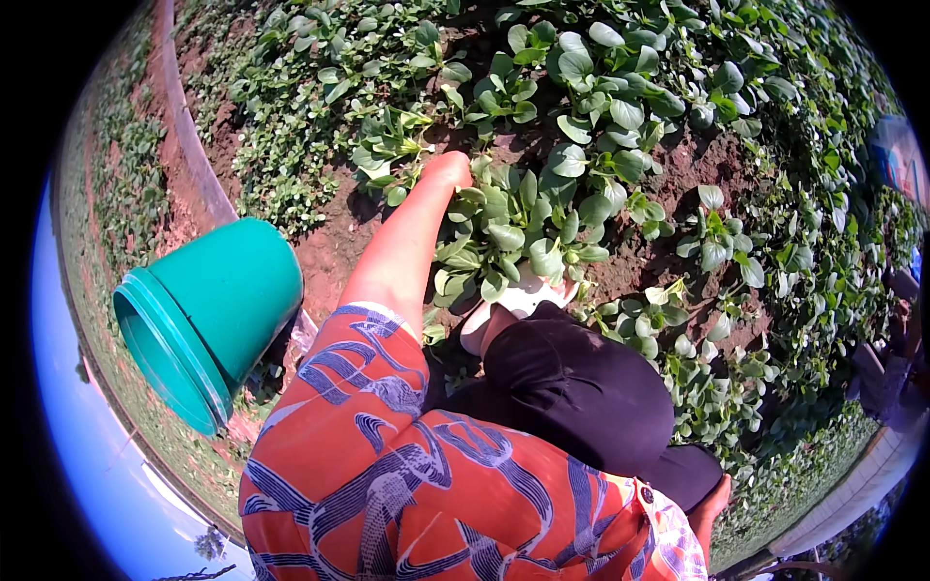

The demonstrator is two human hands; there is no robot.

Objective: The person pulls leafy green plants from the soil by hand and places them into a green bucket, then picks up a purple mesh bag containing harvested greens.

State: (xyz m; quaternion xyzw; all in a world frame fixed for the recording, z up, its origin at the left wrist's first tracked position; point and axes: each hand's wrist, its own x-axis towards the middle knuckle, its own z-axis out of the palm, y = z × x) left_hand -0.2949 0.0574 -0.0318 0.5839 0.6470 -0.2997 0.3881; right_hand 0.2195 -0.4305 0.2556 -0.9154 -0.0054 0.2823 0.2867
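Observation:
My left hand (449,172) reaches down among the leafy greens, its back up and its fingers curled under. What the fingers hold, if anything, is hidden. A leafy green plant (387,145) with pale stems lies just left of the hand, and a fuller clump of broad-leaved greens (513,218) grows against its right side. At the lower right, my right hand (715,499) is beside my dark-trousered knee (581,378); its fingers cannot be made out.
A green bucket (228,310) lies tipped on its side at the left, mouth toward the lower left. Past it runs a narrow pale strip (189,145). My light shoe (523,293) stands among the plants. Dense greens cover the right, with reddish soil (697,160) between them.

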